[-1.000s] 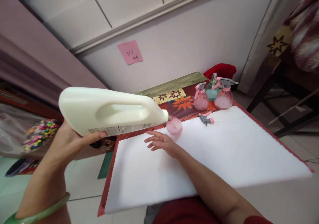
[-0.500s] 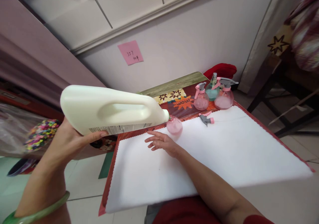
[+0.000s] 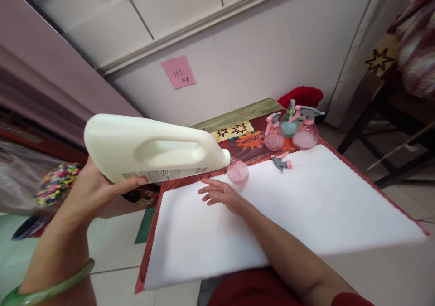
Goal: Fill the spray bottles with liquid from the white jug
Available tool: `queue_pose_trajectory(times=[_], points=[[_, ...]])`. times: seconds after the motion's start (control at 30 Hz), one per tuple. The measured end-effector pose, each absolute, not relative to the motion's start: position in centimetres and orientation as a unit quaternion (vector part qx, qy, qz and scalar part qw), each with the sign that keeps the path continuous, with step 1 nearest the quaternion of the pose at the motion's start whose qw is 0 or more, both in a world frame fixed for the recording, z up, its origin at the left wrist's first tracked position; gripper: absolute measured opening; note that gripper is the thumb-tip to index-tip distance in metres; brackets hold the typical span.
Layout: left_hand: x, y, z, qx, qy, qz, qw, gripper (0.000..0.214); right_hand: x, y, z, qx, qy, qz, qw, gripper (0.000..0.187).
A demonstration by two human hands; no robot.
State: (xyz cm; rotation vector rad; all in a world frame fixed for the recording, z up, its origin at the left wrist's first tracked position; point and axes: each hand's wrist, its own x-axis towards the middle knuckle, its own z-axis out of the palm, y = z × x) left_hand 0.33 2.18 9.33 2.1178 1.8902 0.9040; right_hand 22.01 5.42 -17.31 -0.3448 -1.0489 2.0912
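My left hand (image 3: 97,191) holds a large cream-white jug (image 3: 152,148) from below, tipped almost level with its spout over the mouth of a small round pink bottle (image 3: 238,172). That bottle stands uncapped on a white padded sheet (image 3: 299,206). Beside it, on the sheet, my right hand (image 3: 220,194) rests with the fingers spread loosely, close to the pink bottle but apart from it. A loose pink-and-grey spray head (image 3: 281,162) lies on the sheet further right.
Two pink spray bottles (image 3: 273,133) (image 3: 306,131) and a teal one (image 3: 289,121) stand at the back on a patterned cloth (image 3: 249,140). A red cloth (image 3: 301,96) lies behind them. A pink note (image 3: 178,71) is stuck on the wall. Coloured beads (image 3: 56,183) sit at the left.
The jug's rear end has risen slightly, tipping it a little more toward the pink bottle. My right hand has stayed put.
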Motion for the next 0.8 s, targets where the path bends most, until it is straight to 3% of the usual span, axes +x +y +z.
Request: queue_pose_trajectory(times=[0.43,0.8], points=[[0.18,2.36,9.52,0.709,0.636,0.295,0.08,0.053,21.96,5.5,-17.42,-0.137,-0.407,0.816,0.388,0.066],[-0.37,2.44,9.89,0.708,0.667,0.234,0.017,0.058,22.02,5.45,-17.25,-0.133,-0.402,0.816,0.394,0.063]])
